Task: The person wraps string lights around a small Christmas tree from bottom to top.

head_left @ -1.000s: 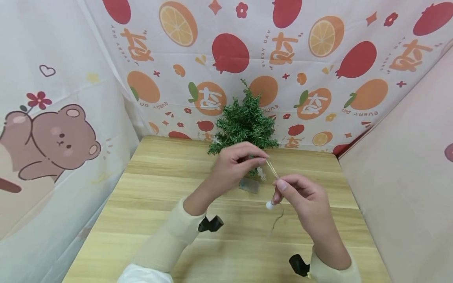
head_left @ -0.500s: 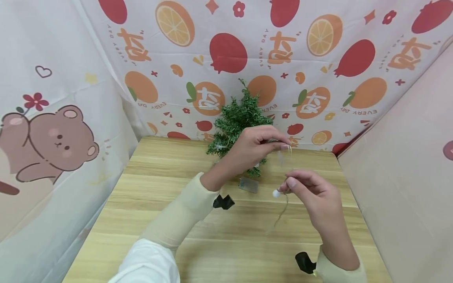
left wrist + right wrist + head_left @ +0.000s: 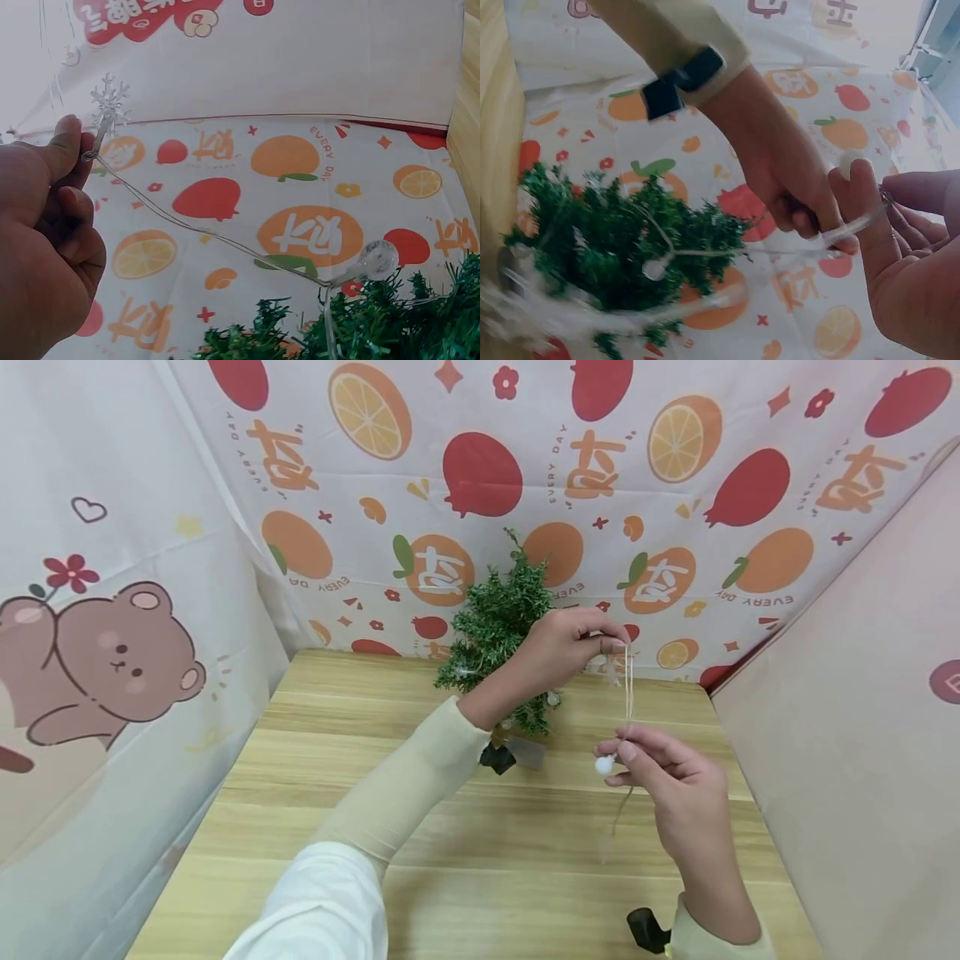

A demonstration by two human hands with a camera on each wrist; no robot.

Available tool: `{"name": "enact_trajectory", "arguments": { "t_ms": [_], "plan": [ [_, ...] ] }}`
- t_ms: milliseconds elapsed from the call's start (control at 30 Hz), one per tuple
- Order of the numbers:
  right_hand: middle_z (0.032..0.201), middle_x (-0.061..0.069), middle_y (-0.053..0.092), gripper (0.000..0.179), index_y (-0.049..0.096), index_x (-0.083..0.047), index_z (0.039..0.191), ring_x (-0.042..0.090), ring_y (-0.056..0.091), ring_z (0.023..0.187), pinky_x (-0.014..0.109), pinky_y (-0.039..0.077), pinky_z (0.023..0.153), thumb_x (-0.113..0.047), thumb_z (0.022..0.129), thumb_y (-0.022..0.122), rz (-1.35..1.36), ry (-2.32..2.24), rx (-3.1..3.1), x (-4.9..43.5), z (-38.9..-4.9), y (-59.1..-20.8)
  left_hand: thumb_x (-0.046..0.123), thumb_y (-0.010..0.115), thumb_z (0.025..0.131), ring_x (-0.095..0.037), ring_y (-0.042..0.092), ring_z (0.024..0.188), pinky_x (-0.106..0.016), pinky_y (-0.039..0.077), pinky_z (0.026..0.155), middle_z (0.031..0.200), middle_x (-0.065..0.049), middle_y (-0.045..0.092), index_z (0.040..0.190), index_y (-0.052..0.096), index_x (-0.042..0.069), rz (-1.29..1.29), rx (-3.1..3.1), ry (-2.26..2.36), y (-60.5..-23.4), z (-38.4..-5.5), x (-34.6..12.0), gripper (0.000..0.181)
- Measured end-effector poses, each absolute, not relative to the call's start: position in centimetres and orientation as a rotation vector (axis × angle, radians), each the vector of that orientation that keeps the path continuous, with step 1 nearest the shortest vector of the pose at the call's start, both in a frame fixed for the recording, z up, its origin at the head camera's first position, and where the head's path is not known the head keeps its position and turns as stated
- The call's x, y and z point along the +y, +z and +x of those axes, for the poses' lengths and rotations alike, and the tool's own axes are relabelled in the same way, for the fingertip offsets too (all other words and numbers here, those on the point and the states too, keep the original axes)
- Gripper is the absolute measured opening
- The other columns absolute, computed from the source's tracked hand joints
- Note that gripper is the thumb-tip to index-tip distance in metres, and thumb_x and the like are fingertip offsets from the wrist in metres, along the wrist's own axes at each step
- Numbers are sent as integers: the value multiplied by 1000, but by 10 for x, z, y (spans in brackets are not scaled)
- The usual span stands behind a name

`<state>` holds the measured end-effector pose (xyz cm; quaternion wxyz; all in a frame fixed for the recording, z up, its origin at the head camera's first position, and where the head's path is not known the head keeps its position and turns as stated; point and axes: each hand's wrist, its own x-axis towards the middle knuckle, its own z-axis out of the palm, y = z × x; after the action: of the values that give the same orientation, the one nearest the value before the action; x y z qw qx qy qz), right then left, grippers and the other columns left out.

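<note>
A string of fairy lights with thin wire (image 3: 628, 685) stretches between my two hands, to the right of a small green artificial Christmas tree (image 3: 491, 622). My left hand (image 3: 568, 645) pinches the wire up high, close beside a clear snowflake light (image 3: 110, 97). From there the wire runs to a clear ball light (image 3: 379, 259) at the branches. Lower and nearer, my right hand (image 3: 684, 787) pinches the wire by a white ball light (image 3: 604, 765). A loose tail of the string hangs below that hand. Another ball light (image 3: 656, 268) lies against the tree.
The tree stands at the back of a wood-grain table (image 3: 450, 885), near a fruit-print cloth (image 3: 525, 410). A flat grey box (image 3: 528, 753) lies at its foot, partly behind the left wrist's black camera (image 3: 497, 758). Cloth walls flank both sides.
My left hand has moved right and up, away from in front of the tree. My right hand has shifted slightly right. The wire between them now runs longer and nearly upright.
</note>
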<state>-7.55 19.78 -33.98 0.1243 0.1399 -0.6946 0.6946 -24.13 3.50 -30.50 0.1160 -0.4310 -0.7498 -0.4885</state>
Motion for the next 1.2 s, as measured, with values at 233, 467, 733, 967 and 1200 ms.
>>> {"name": "enact_trajectory", "arguments": {
  "t_ms": [233,467,733,967,1200],
  "plan": [
    [94,4,78,20,67,14,113,18,76,79,33,61,67,3,98,61,331,2064,-2020,197,-75,-346,20,66,98,-6,62,79,-23,50,71,101,3,73,102,77,13,-1228,-2220,-1578,-305,-253,45,14],
    [87,4,77,22,67,13,113,17,73,68,31,60,63,-3,101,59,293,2054,-2024,196,-74,-349,27,65,99,-7,65,78,-22,52,75,92,5,73,101,77,16,-1158,-2323,-1613,-299,-267,55,17],
    [87,3,76,20,68,8,112,17,73,69,31,60,64,-6,102,58,268,2048,-2060,193,-73,-353,26,66,98,-8,64,88,-21,51,80,106,4,74,104,78,15,-1092,-2359,-1704,-294,-288,67,18],
    [86,3,75,18,69,6,110,16,73,69,30,60,65,-5,102,57,278,2048,-2049,196,-72,-353,31,65,98,-8,62,90,-23,49,77,109,8,72,103,77,23,-997,-2438,-1641,-302,-302,71,15],
    [77,10,70,14,69,11,103,19,67,59,27,58,58,1,100,58,260,2174,-1750,214,-87,-333,37,61,101,-9,61,81,-25,47,71,95,11,71,104,75,27,-1024,-2615,-1418,-316,-300,68,17]
  ]
}}
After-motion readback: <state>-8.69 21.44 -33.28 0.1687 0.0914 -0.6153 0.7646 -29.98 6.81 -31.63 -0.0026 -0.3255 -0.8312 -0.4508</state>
